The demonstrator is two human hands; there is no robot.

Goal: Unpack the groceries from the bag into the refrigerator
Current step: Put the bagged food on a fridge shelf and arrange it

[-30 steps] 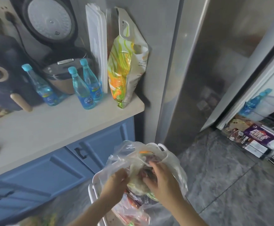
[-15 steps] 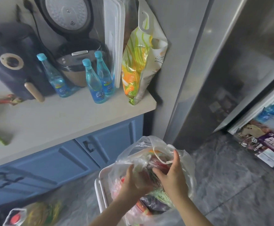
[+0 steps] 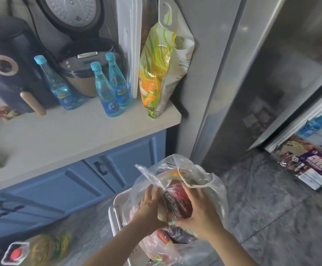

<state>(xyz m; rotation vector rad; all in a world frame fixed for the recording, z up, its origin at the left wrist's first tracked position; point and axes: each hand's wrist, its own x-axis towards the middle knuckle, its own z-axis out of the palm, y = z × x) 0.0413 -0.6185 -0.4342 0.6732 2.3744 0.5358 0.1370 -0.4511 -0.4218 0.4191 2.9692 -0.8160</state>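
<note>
You were right in the middle of the pulling-stuff-out step: both hands were down in the clear plastic bag [image 3: 175, 191] sitting on the white stool [image 3: 116, 206], your right hand [image 3: 200, 214] wrapped around a red, film-wrapped pack [image 3: 177, 200] and your left hand [image 3: 148, 206] flat against its other side with the fingers mostly straight. The fridge [image 3: 271, 77] stood off to your right with its door shelf [image 3: 309, 166] already stocked, so my guess was the next move needed a clean lift clear of the floppy bag mouth, then a swing right to a free spot.
</note>
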